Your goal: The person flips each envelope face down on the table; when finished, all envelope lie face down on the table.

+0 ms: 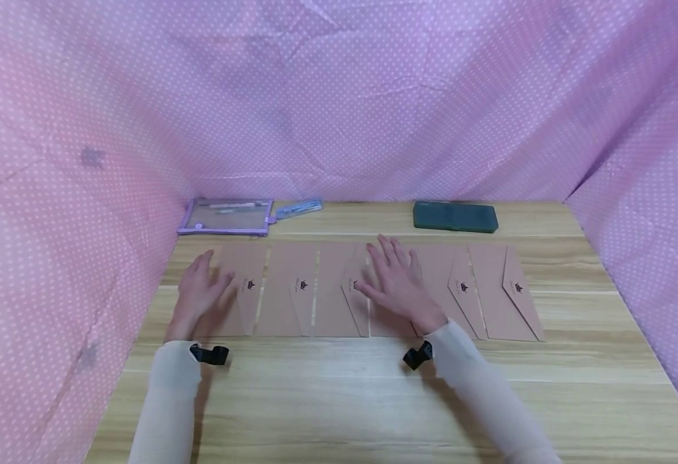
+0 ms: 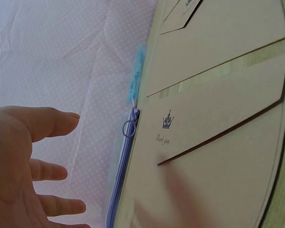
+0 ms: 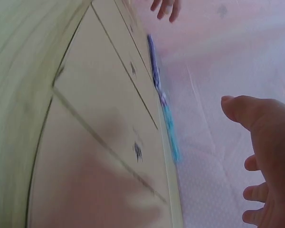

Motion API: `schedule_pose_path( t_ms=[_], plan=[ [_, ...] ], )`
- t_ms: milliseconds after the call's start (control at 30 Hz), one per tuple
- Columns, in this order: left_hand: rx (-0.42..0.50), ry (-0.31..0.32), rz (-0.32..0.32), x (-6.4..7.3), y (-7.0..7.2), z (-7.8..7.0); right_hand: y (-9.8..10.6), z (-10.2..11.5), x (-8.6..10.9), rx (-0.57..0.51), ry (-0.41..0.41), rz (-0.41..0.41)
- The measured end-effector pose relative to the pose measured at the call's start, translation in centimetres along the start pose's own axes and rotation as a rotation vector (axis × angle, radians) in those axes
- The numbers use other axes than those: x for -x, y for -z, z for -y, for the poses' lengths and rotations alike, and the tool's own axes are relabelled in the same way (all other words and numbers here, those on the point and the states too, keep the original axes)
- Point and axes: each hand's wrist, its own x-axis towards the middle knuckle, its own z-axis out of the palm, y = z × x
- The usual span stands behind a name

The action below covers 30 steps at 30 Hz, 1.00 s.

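Several pinkish-brown paper envelopes (image 1: 281, 303) lie side by side in a row on the wooden table. Each visible flap bears a dark crown print, and "Thank you" reads under one crown (image 2: 167, 119) in the left wrist view. My left hand (image 1: 198, 290) hovers over the leftmost envelope (image 1: 240, 258), fingers spread and holding nothing. Over an envelope right of the row's middle is my right hand (image 1: 397, 287), its fingers spread too, partly hiding that envelope. Shadows of the hands fall on the paper in both wrist views.
Behind the row lie a purple-edged zip pouch (image 1: 231, 222) with pens inside, a small blue packet (image 1: 298, 209) and a dark green case (image 1: 455, 217). Pink dotted cloth (image 1: 339, 116) encloses the table's back and sides. Bare wood (image 1: 327, 399) shows in front.
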Motion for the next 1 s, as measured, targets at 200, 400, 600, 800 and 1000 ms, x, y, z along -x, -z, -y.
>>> schedule_pose_path(
  t_ms=[200, 400, 600, 800, 1000],
  plan=[
    [0.079, 0.023, 0.005, -0.2, 0.1, 0.5, -0.7, 2.4, -0.9, -0.03, 0.044, 0.007],
    [0.16, 0.043, 0.037, 0.0, 0.2, 0.7, -1.7, 4.4, -1.6, -0.042, 0.07, 0.025],
    [0.185, 0.071, 0.046, 0.1, 0.3, 1.0, -2.5, 6.0, -2.5, -0.02, 0.106, 0.04],
    [0.222, 0.104, 0.051, 0.2, 0.2, 1.4, -3.5, 7.6, -3.1, -0.083, 0.107, 0.08],
    [0.28, 0.16, 0.075, 0.4, 0.3, 1.4, -4.5, 9.5, -3.5, -0.118, 0.113, 0.121]
  ],
)
